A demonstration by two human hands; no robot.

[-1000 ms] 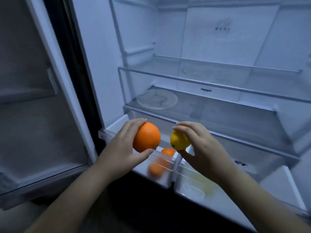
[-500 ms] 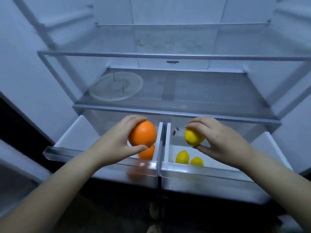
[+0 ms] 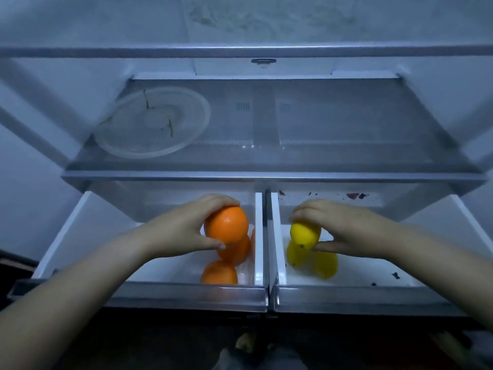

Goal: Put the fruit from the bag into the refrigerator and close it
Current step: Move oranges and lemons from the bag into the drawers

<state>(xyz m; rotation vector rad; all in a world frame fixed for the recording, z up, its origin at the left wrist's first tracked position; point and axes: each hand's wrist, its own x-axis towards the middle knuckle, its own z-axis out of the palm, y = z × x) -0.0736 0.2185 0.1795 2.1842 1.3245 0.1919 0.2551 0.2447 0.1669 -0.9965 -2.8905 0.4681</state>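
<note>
My left hand point(image 3: 176, 231) grips an orange point(image 3: 226, 225) just above the left crisper drawer point(image 3: 64, 236), which is pulled out. Two more oranges point(image 3: 220, 272) lie below it in that drawer. My right hand point(image 3: 344, 228) holds a lemon point(image 3: 302, 233) over the right crisper drawer point(image 3: 373, 268), also pulled out. Two other lemons point(image 3: 324, 264) lie on that drawer's floor under the held one. The bag is out of sight.
A glass shelf point(image 3: 333, 129) sits directly above the drawers, with a clear round plate point(image 3: 152, 122) on its left half. Another shelf edge point(image 3: 240, 50) runs higher up. Dark specks dot the right drawer's floor point(image 3: 394, 275). The floor below the drawers is dark.
Both hands have dropped lower into the drawers with their fruit. The view has moved closer to the drawers and centred on them.
</note>
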